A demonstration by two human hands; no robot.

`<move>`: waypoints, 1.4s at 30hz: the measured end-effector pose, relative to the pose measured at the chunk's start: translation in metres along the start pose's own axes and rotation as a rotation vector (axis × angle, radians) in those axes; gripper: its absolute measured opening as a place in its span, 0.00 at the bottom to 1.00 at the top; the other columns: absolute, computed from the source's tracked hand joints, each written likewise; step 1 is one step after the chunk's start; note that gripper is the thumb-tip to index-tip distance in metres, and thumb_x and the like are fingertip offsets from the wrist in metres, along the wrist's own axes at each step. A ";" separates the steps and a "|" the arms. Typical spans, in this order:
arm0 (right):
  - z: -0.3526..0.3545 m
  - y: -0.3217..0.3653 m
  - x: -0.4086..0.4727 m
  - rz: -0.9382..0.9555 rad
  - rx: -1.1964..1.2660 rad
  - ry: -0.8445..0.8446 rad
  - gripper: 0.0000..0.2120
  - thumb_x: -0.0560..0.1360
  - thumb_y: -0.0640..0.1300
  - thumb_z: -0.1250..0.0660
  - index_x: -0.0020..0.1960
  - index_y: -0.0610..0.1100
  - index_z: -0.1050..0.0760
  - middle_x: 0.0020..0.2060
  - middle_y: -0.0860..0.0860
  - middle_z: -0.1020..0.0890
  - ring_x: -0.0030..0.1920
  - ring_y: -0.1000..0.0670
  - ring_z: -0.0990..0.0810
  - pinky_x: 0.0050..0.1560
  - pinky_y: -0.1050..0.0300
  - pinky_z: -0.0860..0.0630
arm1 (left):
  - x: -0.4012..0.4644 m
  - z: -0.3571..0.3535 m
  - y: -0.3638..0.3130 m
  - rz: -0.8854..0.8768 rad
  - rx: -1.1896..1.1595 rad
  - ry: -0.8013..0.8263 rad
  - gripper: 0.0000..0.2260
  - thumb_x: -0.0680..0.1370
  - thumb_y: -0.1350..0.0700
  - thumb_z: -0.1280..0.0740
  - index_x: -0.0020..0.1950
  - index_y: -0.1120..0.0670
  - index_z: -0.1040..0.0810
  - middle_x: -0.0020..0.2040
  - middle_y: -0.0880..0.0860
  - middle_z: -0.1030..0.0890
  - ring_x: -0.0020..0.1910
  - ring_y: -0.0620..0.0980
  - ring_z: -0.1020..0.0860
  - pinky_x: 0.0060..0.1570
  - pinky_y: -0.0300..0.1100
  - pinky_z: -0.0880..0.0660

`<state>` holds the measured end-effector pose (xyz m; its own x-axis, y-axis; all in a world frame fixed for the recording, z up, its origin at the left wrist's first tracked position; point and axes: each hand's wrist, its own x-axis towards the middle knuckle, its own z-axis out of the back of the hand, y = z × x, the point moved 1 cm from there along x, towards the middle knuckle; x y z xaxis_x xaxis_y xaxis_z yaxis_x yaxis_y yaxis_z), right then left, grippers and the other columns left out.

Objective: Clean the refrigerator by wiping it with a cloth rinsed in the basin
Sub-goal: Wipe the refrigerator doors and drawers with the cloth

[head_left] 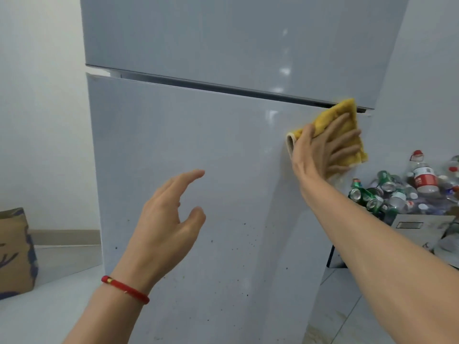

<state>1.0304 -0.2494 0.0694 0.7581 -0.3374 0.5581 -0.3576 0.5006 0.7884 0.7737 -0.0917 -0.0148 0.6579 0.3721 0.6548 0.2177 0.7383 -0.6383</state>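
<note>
A tall grey two-door refrigerator point(188, 135) fills the middle of the view, with dark specks on the lower part of its lower door. My right hand point(323, 150) presses a folded yellow cloth point(345, 115) flat against the upper right corner of the lower door, just under the gap between the doors. Its fingers lie spread and straight over the cloth. My left hand point(171, 214) hovers in front of the lower door with relaxed fingers, holds nothing, and wears a red cord at the wrist. No basin is in view.
A pile of green cans and plastic bottles point(397, 189) lies on the floor to the right of the refrigerator, above a metal box point(417, 227). A brown paper bag point(15, 252) stands at the left by the white wall.
</note>
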 end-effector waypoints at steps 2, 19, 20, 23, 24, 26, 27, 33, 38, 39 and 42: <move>-0.017 0.014 -0.035 0.250 -0.113 -0.001 0.39 0.80 0.63 0.51 0.84 0.51 0.62 0.83 0.41 0.62 0.81 0.31 0.64 0.74 0.21 0.61 | -0.001 0.012 0.013 0.087 0.008 -0.099 0.21 0.78 0.63 0.33 0.67 0.44 0.21 0.59 0.39 0.21 0.58 0.40 0.23 0.58 0.37 0.25; -0.136 0.059 -0.283 1.498 -0.446 0.293 0.40 0.80 0.59 0.39 0.84 0.57 0.57 0.84 0.45 0.58 0.83 0.35 0.61 0.75 0.23 0.64 | -0.034 0.098 0.114 0.611 -0.008 -0.303 0.10 0.80 0.60 0.37 0.59 0.51 0.22 0.48 0.48 0.20 0.48 0.47 0.22 0.49 0.48 0.23; -0.136 0.048 -0.282 1.589 -0.465 0.311 0.41 0.79 0.59 0.38 0.84 0.58 0.57 0.84 0.46 0.58 0.83 0.37 0.61 0.76 0.25 0.65 | -0.036 0.097 0.118 0.630 -0.014 -0.284 0.11 0.79 0.59 0.36 0.60 0.50 0.22 0.49 0.48 0.20 0.49 0.47 0.22 0.50 0.47 0.24; -0.123 0.012 -0.254 1.664 -0.504 0.273 0.41 0.79 0.60 0.38 0.84 0.59 0.56 0.84 0.46 0.56 0.83 0.38 0.58 0.77 0.27 0.64 | -0.042 0.095 0.124 0.617 -0.036 -0.257 0.12 0.80 0.59 0.36 0.61 0.49 0.22 0.52 0.48 0.20 0.51 0.45 0.22 0.48 0.44 0.25; -0.116 -0.001 -0.241 1.574 -0.494 0.230 0.41 0.78 0.60 0.37 0.84 0.58 0.54 0.84 0.45 0.54 0.83 0.36 0.56 0.77 0.26 0.62 | -0.044 0.096 0.125 0.594 -0.042 -0.267 0.12 0.80 0.59 0.37 0.61 0.48 0.23 0.52 0.47 0.20 0.50 0.42 0.22 0.46 0.40 0.27; -0.100 -0.031 -0.221 1.298 -0.458 0.140 0.39 0.78 0.61 0.37 0.84 0.55 0.50 0.84 0.41 0.50 0.82 0.32 0.53 0.75 0.20 0.57 | -0.046 0.098 0.126 0.553 -0.056 -0.297 0.11 0.83 0.58 0.40 0.61 0.48 0.23 0.51 0.46 0.19 0.47 0.40 0.22 0.42 0.35 0.29; -0.094 -0.042 -0.215 1.144 -0.439 0.122 0.38 0.79 0.60 0.39 0.85 0.54 0.49 0.83 0.38 0.50 0.81 0.29 0.53 0.73 0.18 0.55 | -0.046 0.098 0.127 0.550 -0.075 -0.313 0.11 0.83 0.57 0.42 0.60 0.48 0.22 0.50 0.46 0.19 0.46 0.42 0.21 0.42 0.36 0.28; -0.122 0.017 -0.289 0.670 -0.253 0.135 0.38 0.82 0.61 0.44 0.85 0.46 0.53 0.80 0.29 0.54 0.78 0.22 0.57 0.69 0.15 0.56 | -0.052 0.097 0.153 0.626 -0.044 -0.401 0.12 0.76 0.66 0.39 0.46 0.52 0.20 0.43 0.52 0.18 0.45 0.53 0.20 0.50 0.52 0.19; -0.147 0.003 -0.334 1.352 -0.343 0.279 0.39 0.79 0.53 0.36 0.85 0.56 0.52 0.84 0.44 0.52 0.83 0.35 0.56 0.76 0.23 0.60 | -0.063 0.080 0.162 0.397 0.145 -0.475 0.14 0.70 0.74 0.40 0.37 0.56 0.22 0.34 0.49 0.22 0.37 0.52 0.24 0.39 0.48 0.24; -0.142 -0.004 -0.324 1.416 -0.344 0.302 0.39 0.78 0.53 0.36 0.84 0.57 0.51 0.84 0.46 0.52 0.83 0.38 0.56 0.77 0.26 0.61 | -0.065 0.076 0.164 0.371 0.172 -0.452 0.14 0.71 0.74 0.40 0.37 0.56 0.22 0.34 0.49 0.22 0.37 0.52 0.24 0.38 0.48 0.24; -0.121 -0.046 -0.284 1.374 -0.339 0.290 0.38 0.78 0.57 0.38 0.84 0.57 0.49 0.84 0.48 0.51 0.84 0.42 0.55 0.79 0.31 0.63 | -0.067 0.066 0.167 0.377 0.266 -0.345 0.13 0.73 0.71 0.38 0.44 0.54 0.22 0.39 0.48 0.21 0.40 0.52 0.23 0.39 0.46 0.24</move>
<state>0.8973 -0.0802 -0.1564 0.0245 0.7074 0.7064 -0.7679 0.4657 -0.4398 0.7179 0.0438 -0.1383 0.3721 0.7661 0.5240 -0.2051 0.6185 -0.7586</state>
